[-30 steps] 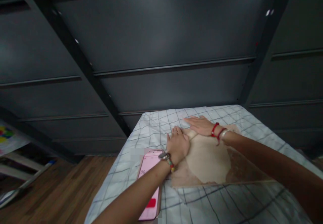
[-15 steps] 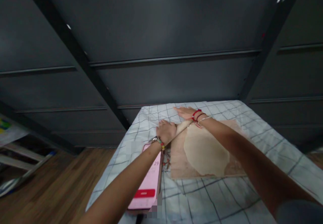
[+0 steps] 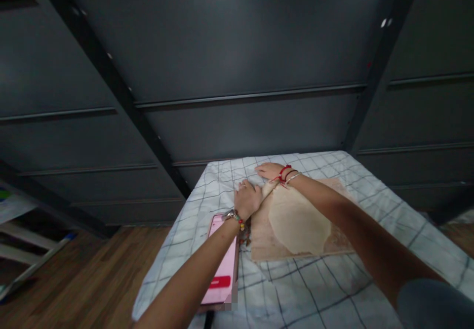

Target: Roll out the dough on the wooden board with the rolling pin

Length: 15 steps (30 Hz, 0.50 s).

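A pale rolling pin (image 3: 269, 188), partly hidden by my hands, lies slantwise over the far left part of a wooden board (image 3: 261, 245). My left hand (image 3: 247, 199) presses its palm on the near-left end of the pin, fingers spread forward and slightly bent. Over the far end rests my right hand (image 3: 269, 170), its fingers stretched out flat to the left. A thin, uneven sheet of dough (image 3: 299, 223) covers the middle of the board, just right of the pin. My right forearm crosses above the board's right side.
A phone (image 3: 224, 269) with a lit pink screen lies left of the board, partly beneath my left forearm. A white checked cloth (image 3: 292, 289) covers the table. Dark panels (image 3: 252, 126) stand behind it. A pale rack (image 3: 35, 250) is on the wooden floor (image 3: 111, 265) at left.
The view has shifted a little. My right hand has come slightly nearer to me, and the two hands are closer together. Both palms stay on the rolling pin.
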Tool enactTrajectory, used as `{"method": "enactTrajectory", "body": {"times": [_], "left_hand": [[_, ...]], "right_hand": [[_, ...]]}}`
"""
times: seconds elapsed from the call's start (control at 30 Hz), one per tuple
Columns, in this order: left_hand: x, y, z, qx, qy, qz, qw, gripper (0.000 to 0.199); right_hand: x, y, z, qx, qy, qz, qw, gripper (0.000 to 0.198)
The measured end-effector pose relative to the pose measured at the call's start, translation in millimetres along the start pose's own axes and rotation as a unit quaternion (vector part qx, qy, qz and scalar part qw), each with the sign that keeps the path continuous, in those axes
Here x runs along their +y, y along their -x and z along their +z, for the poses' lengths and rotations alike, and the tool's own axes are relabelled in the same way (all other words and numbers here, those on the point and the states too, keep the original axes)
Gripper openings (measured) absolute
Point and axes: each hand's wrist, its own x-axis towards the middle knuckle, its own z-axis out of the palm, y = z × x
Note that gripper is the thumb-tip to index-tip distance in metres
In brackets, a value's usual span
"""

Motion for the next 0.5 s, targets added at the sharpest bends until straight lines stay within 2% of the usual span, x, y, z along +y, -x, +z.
{"method": "enactTrajectory", "body": {"times": [0.13,0.2,0.33,0.5], "left_hand": [[20,6,1,0.026,0.065,-0.028,0.997,0.057],[22,4,2,0.022,0.104,-0.037,0.994,0.068],[2,-9,5,0.003,0.199,-0.053,0.979,0.074],[-27,-19,10,0.018,0.226,-0.061,0.972,0.056]], "right_hand": [[-5,30,-7,-0.023,0.051,-0.014,0.998,0.028],[-5,45,-13,-0.026,0.071,-0.007,0.997,0.033],[-5,61,-28,-0.034,0.084,0.01,0.996,0.038],[-16,60,-48,-0.019,0.188,0.075,0.979,0.041]]}}
